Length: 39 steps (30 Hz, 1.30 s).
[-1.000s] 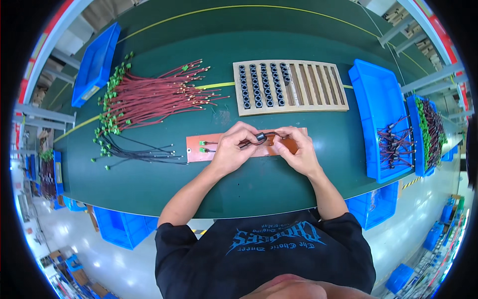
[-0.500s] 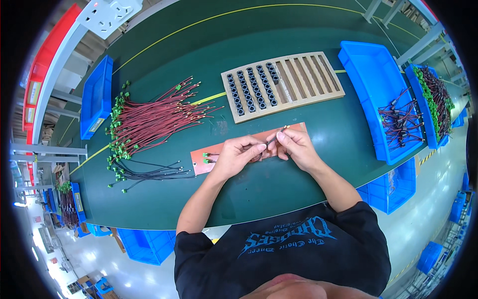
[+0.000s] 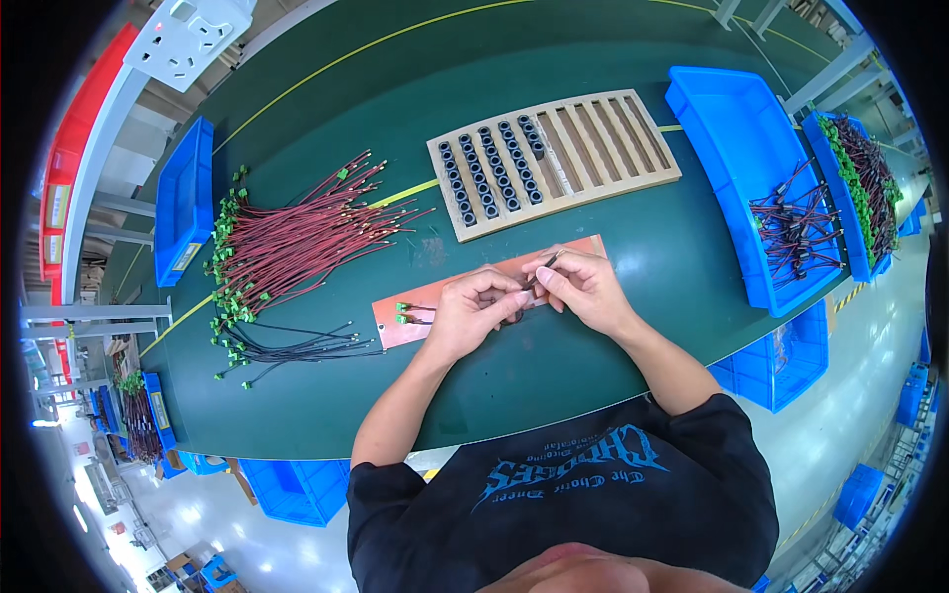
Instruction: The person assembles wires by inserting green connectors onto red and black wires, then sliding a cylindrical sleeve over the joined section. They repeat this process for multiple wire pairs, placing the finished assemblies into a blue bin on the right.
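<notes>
Over the orange board [image 3: 388,333], my two hands meet with their fingertips pinched together. My left hand [image 3: 473,308] is closed on a thin cable; wires run out from under it to small green connectors [image 3: 402,313] on the board's left end. My right hand [image 3: 585,288] pinches the cable's dark end [image 3: 552,260], which sticks up between thumb and fingers. The stretch of cable between the hands is mostly hidden by my fingers.
Left lie a spread of red cables [image 3: 297,232] with green connectors and some black cables [image 3: 306,344]. Beyond the board stands a slotted wooden rack [image 3: 578,203] with rows of black rings. Blue bins stand left [image 3: 185,198] and right [image 3: 727,119], the right one holding dark cables.
The pinched cable end has shifted slightly up and left, and my right hand's fingers have curled closer around it. The view has tilted a little; both hands stay over the board.
</notes>
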Each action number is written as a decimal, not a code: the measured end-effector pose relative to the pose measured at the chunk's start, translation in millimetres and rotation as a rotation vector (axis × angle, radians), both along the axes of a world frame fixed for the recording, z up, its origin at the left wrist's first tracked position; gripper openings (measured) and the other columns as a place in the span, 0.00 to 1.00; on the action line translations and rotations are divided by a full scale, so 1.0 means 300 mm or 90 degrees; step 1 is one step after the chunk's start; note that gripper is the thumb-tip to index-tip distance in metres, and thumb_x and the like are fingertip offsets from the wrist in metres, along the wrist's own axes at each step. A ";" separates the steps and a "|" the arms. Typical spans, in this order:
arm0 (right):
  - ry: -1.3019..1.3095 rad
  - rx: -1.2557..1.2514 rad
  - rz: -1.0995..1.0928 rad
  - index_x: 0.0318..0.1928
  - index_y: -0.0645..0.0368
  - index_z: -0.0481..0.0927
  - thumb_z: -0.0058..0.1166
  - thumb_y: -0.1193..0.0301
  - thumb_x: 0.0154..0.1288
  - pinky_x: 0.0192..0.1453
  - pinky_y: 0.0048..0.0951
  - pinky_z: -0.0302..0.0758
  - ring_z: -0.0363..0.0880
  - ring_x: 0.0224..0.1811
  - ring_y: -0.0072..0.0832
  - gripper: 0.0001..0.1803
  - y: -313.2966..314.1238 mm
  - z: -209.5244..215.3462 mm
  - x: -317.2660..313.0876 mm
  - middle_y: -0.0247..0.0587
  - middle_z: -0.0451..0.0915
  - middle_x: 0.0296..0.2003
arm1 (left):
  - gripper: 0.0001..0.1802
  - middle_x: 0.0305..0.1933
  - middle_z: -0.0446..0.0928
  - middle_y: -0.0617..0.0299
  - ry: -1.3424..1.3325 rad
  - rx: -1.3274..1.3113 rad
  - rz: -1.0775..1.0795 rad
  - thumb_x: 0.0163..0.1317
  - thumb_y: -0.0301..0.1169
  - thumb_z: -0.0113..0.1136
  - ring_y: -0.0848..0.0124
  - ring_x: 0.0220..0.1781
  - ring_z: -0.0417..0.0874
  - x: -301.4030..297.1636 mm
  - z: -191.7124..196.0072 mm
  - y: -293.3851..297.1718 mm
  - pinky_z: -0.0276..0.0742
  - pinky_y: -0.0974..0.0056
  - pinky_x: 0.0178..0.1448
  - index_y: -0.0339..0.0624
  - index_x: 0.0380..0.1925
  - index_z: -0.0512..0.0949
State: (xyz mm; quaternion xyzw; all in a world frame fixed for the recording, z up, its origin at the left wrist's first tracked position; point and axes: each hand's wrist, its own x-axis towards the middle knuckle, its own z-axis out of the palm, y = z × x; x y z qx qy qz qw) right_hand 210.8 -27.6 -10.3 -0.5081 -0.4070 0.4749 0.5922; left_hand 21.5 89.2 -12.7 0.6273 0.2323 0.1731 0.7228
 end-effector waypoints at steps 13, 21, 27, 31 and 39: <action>-0.006 -0.017 0.015 0.53 0.67 0.86 0.50 0.66 0.83 0.32 0.20 0.76 0.80 0.31 0.17 0.17 -0.001 -0.027 -0.008 0.37 0.85 0.35 | 0.08 0.40 0.78 0.60 -0.030 -0.008 -0.001 0.77 0.28 0.59 0.76 0.32 0.81 0.000 -0.008 0.002 0.77 0.70 0.33 0.33 0.43 0.82; 0.052 -0.036 0.032 0.53 0.68 0.86 0.49 0.65 0.84 0.34 0.21 0.79 0.82 0.38 0.18 0.19 -0.002 -0.016 -0.002 0.37 0.86 0.39 | 0.08 0.39 0.76 0.61 -0.030 0.003 -0.014 0.78 0.28 0.59 0.76 0.31 0.82 -0.010 -0.005 0.013 0.75 0.71 0.29 0.33 0.43 0.82; 0.041 -0.040 0.044 0.53 0.68 0.86 0.49 0.65 0.84 0.33 0.21 0.78 0.81 0.36 0.17 0.18 -0.004 -0.012 0.008 0.36 0.85 0.37 | 0.08 0.39 0.76 0.60 -0.030 -0.011 -0.022 0.77 0.27 0.60 0.75 0.31 0.83 -0.016 -0.011 0.021 0.76 0.70 0.28 0.32 0.43 0.82; 0.023 -0.040 0.038 0.50 0.70 0.86 0.49 0.66 0.84 0.33 0.22 0.79 0.82 0.33 0.21 0.19 -0.001 -0.011 0.009 0.41 0.85 0.36 | 0.08 0.39 0.76 0.60 -0.033 -0.025 -0.030 0.77 0.27 0.60 0.74 0.31 0.82 -0.019 -0.011 0.025 0.75 0.70 0.29 0.31 0.43 0.82; 0.024 -0.072 0.008 0.48 0.67 0.88 0.58 0.68 0.79 0.32 0.20 0.78 0.82 0.29 0.18 0.13 0.001 -0.029 -0.007 0.37 0.87 0.32 | 0.08 0.40 0.77 0.59 -0.044 -0.012 -0.047 0.77 0.26 0.59 0.76 0.30 0.80 -0.018 -0.013 0.022 0.74 0.70 0.31 0.30 0.45 0.82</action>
